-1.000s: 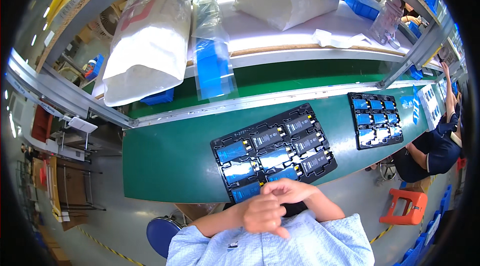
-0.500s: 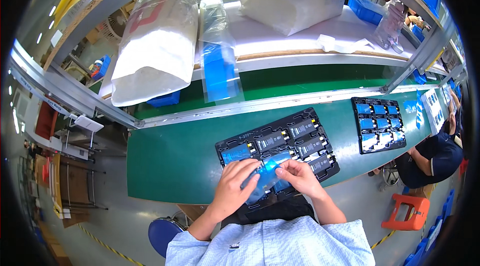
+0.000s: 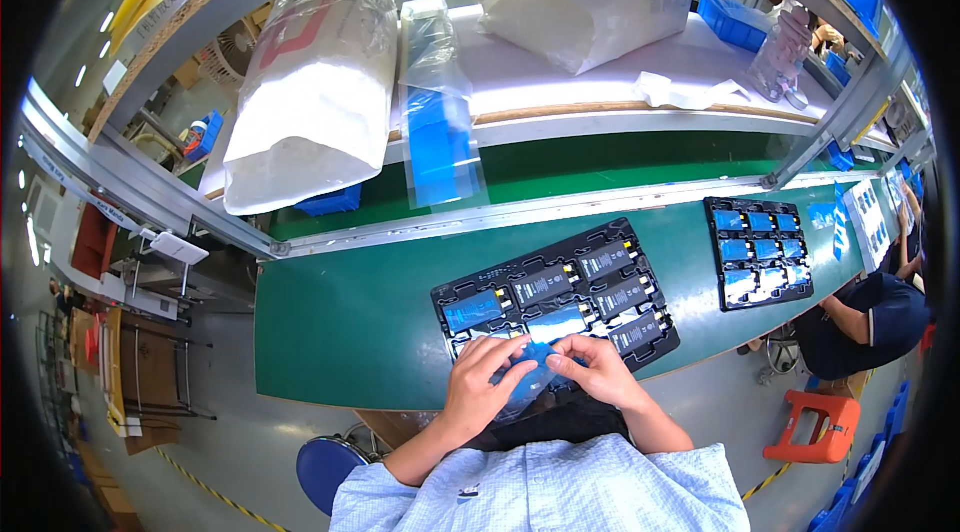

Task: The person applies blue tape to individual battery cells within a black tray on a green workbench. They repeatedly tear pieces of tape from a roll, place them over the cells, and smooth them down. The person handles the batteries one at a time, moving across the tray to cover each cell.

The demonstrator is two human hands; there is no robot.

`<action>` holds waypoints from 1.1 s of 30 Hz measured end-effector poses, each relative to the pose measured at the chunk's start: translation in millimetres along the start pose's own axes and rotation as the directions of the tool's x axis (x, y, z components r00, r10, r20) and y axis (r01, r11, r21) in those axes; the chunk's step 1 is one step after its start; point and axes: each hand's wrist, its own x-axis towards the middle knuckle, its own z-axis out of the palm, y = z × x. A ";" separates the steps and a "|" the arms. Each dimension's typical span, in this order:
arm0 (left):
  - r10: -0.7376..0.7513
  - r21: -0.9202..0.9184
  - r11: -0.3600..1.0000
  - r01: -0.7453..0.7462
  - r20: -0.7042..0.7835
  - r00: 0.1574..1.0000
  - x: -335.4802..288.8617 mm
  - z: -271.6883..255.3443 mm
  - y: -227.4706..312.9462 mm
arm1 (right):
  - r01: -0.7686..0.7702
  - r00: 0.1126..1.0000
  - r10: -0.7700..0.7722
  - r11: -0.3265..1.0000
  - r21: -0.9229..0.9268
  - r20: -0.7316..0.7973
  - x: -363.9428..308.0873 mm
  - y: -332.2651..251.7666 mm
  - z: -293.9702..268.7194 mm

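Observation:
Between my hands, over the near edge of a black plastic tray (image 3: 463, 289), is a piece of thin blue film (image 3: 533, 356), partly see-through and creased. My left hand (image 3: 480, 382) pinches its left side between thumb and fingers. On the other side, my right hand (image 3: 598, 372) grips it with thumb and forefinger. The tray's pockets hold several flat battery packs; a dark one (image 3: 541, 285) shows bare, while another battery pack (image 3: 473, 311) has a blue face. My hands and the film hide the tray's near pockets.
A second black tray (image 3: 726, 294) of blue-faced packs lies farther right on the green table (image 3: 340, 332). Large plastic bags (image 3: 310, 102) and a sleeve of blue sheets (image 3: 437, 147) rest on the shelf behind. A co-worker (image 3: 850, 327) sits at right, near an orange stool (image 3: 815, 425).
My hands have come closer together, and the film between them is more bunched and lower. The blue-faced pack in the tray's middle shows more now. The co-worker at right has shifted slightly.

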 end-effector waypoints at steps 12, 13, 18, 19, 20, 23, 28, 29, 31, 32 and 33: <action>-0.124 -0.281 0.945 0.168 0.169 0.978 -1.1 -7.7 -7.6 | 0.028 0.981 -0.040 0.997 0.067 0.190 -2.6 -5.5 -6.2; -0.132 -0.272 0.945 0.183 0.196 0.972 -0.6 -6.9 -7.4 | 0.097 0.978 -0.091 0.995 -0.023 0.187 -2.5 -8.1 -9.4; -0.167 -0.234 0.943 0.236 0.281 0.945 -0.2 -7.5 -4.6 | 0.263 0.947 -0.202 0.935 -0.239 0.251 1.3 -16.1 -20.4; -0.073 -0.155 0.981 0.119 0.276 0.959 -1.9 -7.7 -9.8 | 0.264 0.947 -0.199 0.929 -0.259 0.252 2.8 -21.4 -19.8; 0.012 -0.072 0.997 0.008 0.274 0.962 -1.3 -7.6 -13.5 | 0.260 0.948 -0.191 0.927 -0.272 0.255 4.0 -26.4 -19.5; 0.086 -0.026 0.996 -0.081 0.297 0.951 7.2 -6.6 -2.7 | 0.306 0.930 -0.221 0.908 -0.286 0.294 2.0 -22.3 -26.0; 0.068 -0.039 0.998 -0.057 0.401 0.913 1.3 -12.0 -2.0 | 0.305 0.927 -0.243 0.932 -0.196 0.285 -4.4 -21.7 -19.1; -0.035 -0.100 0.990 0.096 0.490 0.871 1.1 -16.3 2.1 | 0.286 0.932 -0.232 0.942 -0.176 0.278 -6.3 -21.3 -17.8; -0.008 -0.392 0.881 0.264 0.546 0.838 -2.2 -18.1 -3.4 | 0.258 0.923 -0.220 0.963 -0.084 0.314 -8.0 -21.0 -18.0; 0.016 -0.519 0.783 0.343 0.568 0.823 -5.2 -19.6 -7.6 | 0.241 0.918 -0.215 0.970 -0.038 0.332 -9.3 -20.6 -18.8; 0.087 -0.634 0.637 0.439 0.624 0.776 -6.2 -21.0 -17.8 | 0.191 0.927 -0.192 0.981 0.035 0.321 -10.7 -20.3 -19.3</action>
